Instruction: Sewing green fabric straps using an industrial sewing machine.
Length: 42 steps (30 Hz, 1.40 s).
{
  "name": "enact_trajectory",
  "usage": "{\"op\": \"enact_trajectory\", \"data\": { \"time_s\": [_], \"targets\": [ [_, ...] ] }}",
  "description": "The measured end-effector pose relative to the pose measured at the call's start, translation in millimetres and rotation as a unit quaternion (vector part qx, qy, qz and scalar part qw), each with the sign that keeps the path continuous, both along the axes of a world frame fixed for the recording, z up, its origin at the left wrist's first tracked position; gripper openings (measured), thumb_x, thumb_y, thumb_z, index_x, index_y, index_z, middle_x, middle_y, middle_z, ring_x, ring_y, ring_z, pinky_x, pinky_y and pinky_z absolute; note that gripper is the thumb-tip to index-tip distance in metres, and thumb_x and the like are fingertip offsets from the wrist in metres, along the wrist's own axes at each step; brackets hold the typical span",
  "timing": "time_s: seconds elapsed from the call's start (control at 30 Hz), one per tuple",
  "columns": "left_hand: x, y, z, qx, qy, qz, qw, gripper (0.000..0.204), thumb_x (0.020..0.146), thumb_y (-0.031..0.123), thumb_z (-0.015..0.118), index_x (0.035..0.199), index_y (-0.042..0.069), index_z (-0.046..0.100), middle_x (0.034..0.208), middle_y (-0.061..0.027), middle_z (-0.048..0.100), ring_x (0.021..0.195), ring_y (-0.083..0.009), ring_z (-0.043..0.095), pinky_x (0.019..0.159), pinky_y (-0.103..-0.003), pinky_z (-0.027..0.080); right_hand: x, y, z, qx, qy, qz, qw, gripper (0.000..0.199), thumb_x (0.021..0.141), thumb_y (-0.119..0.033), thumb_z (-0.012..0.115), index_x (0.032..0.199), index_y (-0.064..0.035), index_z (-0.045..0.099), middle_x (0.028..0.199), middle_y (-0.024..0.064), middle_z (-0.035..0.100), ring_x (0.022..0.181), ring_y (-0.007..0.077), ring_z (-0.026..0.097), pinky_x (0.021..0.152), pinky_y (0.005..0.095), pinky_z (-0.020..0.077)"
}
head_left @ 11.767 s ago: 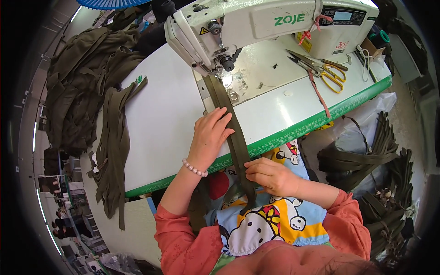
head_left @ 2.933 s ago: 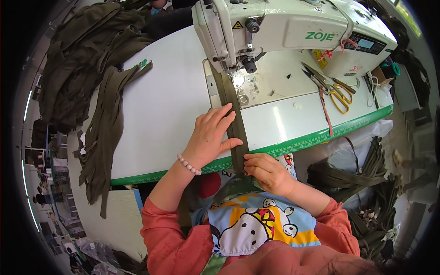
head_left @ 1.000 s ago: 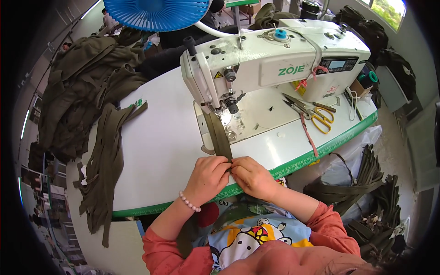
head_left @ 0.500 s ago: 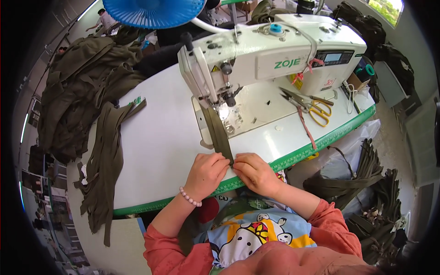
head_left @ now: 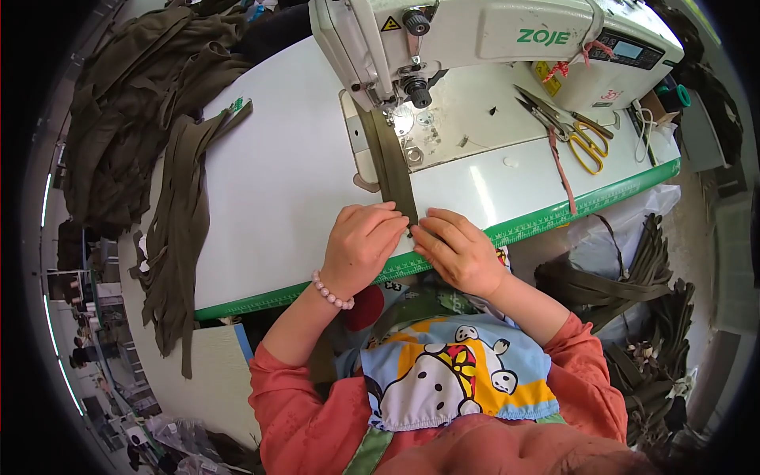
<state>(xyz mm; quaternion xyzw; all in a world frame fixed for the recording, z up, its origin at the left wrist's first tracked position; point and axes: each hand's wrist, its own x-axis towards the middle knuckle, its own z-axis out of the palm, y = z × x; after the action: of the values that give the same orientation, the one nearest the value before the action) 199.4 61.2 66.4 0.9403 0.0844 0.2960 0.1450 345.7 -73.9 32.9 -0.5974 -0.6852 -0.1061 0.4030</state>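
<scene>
A dark olive fabric strip [head_left: 393,170] runs from under the presser foot of a white sewing machine [head_left: 467,39] toward me, to the table's front edge. At its near end my left hand [head_left: 362,244] is closed, with the fingers bent over the strip's left side. My right hand [head_left: 461,252] pinches at the right edge of the same end, its fingertips close to the left ones. The very end of the strip is partly hidden by my fingers. The needle area is lit by a small lamp.
Yellow-handled scissors [head_left: 587,152] lie right of the needle, beside a pink cord [head_left: 561,174]. Olive strips [head_left: 178,214] hang over the table's left side. A large fabric heap [head_left: 142,103] rises behind them. More strip bundles [head_left: 625,273] are at the lower right. A green measuring tape edges the table [head_left: 269,237].
The view has tilted down, so the machine and table appear higher in it. Both hands stay at the strip's near end, and their fingertips have moved slightly apart.
</scene>
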Motion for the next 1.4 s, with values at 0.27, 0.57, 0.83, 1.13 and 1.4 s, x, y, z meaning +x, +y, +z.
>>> {"op": "enact_trajectory", "data": {
  "time_s": [0.27,0.57,0.83,1.13,1.4],
  "targets": [
    [-2.1,2.5,6.2,0.024,-0.001,-0.012,1.000,0.019,0.074,0.003,0.069,0.093,0.007,0.069,0.092,-0.0023,0.068,0.091,-0.0177,0.066,0.078,-0.032,0.045,-3.1,-1.9,0.6,0.003,0.002,-0.006,1.000,0.031,0.074,-0.007,0.075,0.104,-0.0011,0.068,0.102,0.0102,0.063,0.102,0.0281,0.061,0.084,0.0339,0.0530],
    [3.6,9.7,4.0,0.054,0.019,-0.038,0.998,0.016,0.075,0.004,0.069,0.091,0.007,0.069,0.093,-0.0025,0.069,0.091,-0.0184,0.066,0.077,-0.031,0.044,0.4,1.3,-2.3,0.003,-0.015,-0.009,1.000,0.028,0.078,-0.011,0.072,0.103,-0.0006,0.067,0.104,0.0104,0.062,0.104,0.0274,0.060,0.087,0.0343,0.0526],
    [2.7,11.0,7.6,0.044,0.009,-0.068,0.997,0.017,0.075,0.002,0.069,0.091,0.005,0.068,0.093,-0.0052,0.067,0.091,-0.0218,0.066,0.080,-0.037,0.048,-0.3,2.7,7.6,0.029,-0.026,-0.002,0.999,0.026,0.078,-0.011,0.072,0.102,-0.0006,0.067,0.104,0.0105,0.062,0.103,0.0279,0.060,0.087,0.0343,0.0524],
    [-0.7,3.6,2.7,0.023,0.021,-0.087,0.996,0.020,0.074,0.001,0.069,0.093,0.003,0.065,0.099,-0.0078,0.063,0.089,-0.0255,0.063,0.078,-0.037,0.052,-3.1,-7.6,13.7,-0.020,0.065,0.027,0.997,0.025,0.077,-0.004,0.071,0.102,-0.0011,0.067,0.103,0.0124,0.063,0.099,0.0311,0.061,0.083,0.0363,0.0519],
    [3.4,7.7,-0.6,0.046,-0.008,-0.096,0.994,0.014,0.076,0.004,0.063,0.089,0.001,0.060,0.091,-0.0090,0.059,0.082,-0.0238,0.060,0.072,-0.034,0.051,29.1,12.4,31.1,-0.085,0.120,0.043,0.988,0.036,0.072,0.010,0.061,0.105,-0.0041,0.067,0.106,0.0125,0.063,0.097,0.0311,0.060,0.081,0.0361,0.0511]
  ]
}}
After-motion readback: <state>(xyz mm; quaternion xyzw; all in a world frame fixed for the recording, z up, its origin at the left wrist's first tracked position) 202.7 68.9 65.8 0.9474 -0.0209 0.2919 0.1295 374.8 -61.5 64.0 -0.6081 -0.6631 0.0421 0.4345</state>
